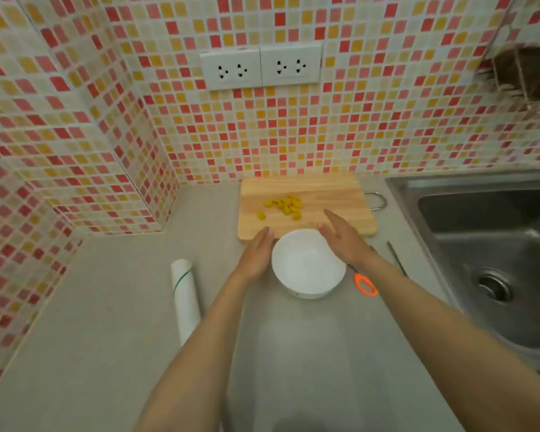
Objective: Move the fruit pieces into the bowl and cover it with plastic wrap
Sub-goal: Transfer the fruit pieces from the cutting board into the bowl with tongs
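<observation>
A mosaic wall of small red, orange and cream tiles backs the scene, with two white socket plates set into it. Below runs a smooth, matte grey surface, bordered on the right-hand side by a brushed stainless steel sink with a round drain.

Beyond both hands lies a rectangular wooden cutting board with rounded corners, pale grain showing, and a metal loop handle on its right end. The left hand and the right hand both have a flat, open grip, fingers straight and together, holding nothing. They flank a round, glossy white bowl which stands between them, just in front of the board's near edge; the left palm lies along the bowl's left rim, and the right hand reaches over its upper right rim onto the board. The bowl looks empty.

Left of the left hand, well apart, a white cylindrical roll of plastic wrap with a thin green line lies on the surface. Under the right forearm sit scissors with an orange handle, and a thin dark utensil lies near the sink edge.

The small, rounded yellow fruit pieces cluster mid-board, just beyond the right fingertips, one piece stray to the left. Open surface spreads toward the viewer.
</observation>
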A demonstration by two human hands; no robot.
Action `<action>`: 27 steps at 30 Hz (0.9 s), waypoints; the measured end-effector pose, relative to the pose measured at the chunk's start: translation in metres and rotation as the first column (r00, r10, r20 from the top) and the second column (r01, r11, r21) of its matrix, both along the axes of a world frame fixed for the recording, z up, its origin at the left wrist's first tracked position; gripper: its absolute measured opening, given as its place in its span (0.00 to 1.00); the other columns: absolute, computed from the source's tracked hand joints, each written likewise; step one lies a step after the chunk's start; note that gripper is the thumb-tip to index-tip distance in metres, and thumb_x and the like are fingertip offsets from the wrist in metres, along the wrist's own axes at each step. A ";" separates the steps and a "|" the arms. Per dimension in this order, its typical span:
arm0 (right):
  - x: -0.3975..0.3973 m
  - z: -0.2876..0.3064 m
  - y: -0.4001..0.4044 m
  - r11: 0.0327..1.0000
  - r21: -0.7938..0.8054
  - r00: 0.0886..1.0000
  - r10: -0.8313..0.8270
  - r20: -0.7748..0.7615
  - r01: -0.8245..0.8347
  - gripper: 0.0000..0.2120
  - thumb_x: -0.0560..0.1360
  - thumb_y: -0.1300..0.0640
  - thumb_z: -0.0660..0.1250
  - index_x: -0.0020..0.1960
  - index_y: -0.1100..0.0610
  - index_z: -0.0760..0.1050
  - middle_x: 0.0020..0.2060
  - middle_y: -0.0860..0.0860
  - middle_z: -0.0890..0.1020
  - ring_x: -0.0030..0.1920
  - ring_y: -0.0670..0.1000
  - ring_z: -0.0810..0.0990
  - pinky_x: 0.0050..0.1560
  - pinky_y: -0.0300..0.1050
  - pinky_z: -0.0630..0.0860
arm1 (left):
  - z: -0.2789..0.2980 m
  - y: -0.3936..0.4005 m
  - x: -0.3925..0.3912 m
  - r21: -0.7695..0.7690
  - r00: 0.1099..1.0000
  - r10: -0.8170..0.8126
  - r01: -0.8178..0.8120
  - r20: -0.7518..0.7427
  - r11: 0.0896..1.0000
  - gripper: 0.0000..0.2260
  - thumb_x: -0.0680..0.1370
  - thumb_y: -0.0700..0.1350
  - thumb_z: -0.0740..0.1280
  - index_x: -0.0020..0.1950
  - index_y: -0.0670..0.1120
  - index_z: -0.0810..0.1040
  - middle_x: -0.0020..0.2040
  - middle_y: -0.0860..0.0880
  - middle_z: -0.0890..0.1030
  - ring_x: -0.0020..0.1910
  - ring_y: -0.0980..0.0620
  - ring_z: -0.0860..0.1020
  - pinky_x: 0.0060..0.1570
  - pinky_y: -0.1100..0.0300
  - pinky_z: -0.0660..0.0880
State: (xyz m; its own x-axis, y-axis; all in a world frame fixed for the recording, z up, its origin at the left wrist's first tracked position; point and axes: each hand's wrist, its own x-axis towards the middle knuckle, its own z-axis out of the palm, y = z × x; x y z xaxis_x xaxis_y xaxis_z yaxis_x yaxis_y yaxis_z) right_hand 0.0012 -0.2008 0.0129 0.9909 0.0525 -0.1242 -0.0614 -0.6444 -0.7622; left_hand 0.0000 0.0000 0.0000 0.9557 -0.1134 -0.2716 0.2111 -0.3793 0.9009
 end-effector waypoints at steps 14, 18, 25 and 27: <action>-0.013 -0.013 0.005 0.930 0.284 0.970 -0.244 0.000 0.234 0.23 0.81 0.49 0.53 0.72 0.59 0.64 0.71 0.55 0.68 0.71 0.53 0.66 0.69 0.43 0.60 | -0.016 -0.028 -0.010 -0.372 0.902 0.426 -0.420 -0.070 0.828 0.14 0.79 0.36 0.55 0.54 0.45 0.79 0.54 0.46 0.80 0.54 0.48 0.76 0.56 0.54 0.72; -0.019 -0.025 -0.061 0.883 -0.237 0.913 -0.376 0.159 0.405 0.20 0.75 0.58 0.63 0.66 0.63 0.69 0.62 0.64 0.73 0.61 0.64 0.72 0.59 0.55 0.71 | -0.013 -0.022 -0.008 -0.385 0.892 0.440 -0.445 -0.108 0.808 0.14 0.79 0.35 0.55 0.54 0.43 0.79 0.53 0.45 0.79 0.55 0.45 0.76 0.60 0.48 0.72; -0.048 -0.043 -0.124 0.886 -0.426 0.955 -0.262 -0.136 0.182 0.26 0.64 0.39 0.74 0.49 0.57 0.71 0.42 0.54 0.69 0.41 0.54 0.68 0.40 0.44 0.64 | -0.011 -0.014 0.006 -0.388 0.880 0.460 -0.468 -0.118 0.794 0.14 0.79 0.35 0.55 0.57 0.40 0.79 0.57 0.42 0.79 0.56 0.44 0.75 0.62 0.47 0.71; -0.047 -0.041 -0.121 0.895 -0.408 0.963 -0.245 -0.112 0.180 0.18 0.65 0.43 0.74 0.39 0.52 0.68 0.36 0.51 0.68 0.39 0.55 0.70 0.36 0.43 0.63 | -0.011 -0.015 0.008 -0.400 0.879 0.461 -0.469 -0.124 0.787 0.14 0.79 0.35 0.56 0.55 0.41 0.79 0.56 0.42 0.79 0.56 0.44 0.76 0.60 0.47 0.71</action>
State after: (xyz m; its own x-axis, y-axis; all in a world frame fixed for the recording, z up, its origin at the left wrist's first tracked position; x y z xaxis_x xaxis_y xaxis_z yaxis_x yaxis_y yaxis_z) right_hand -0.0458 -0.3219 -0.0280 0.9388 -0.2418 -0.2452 -0.3278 -0.8457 -0.4211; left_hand 0.0082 -0.0147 -0.0112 0.9166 0.2403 -0.3195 0.2850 0.1678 0.9437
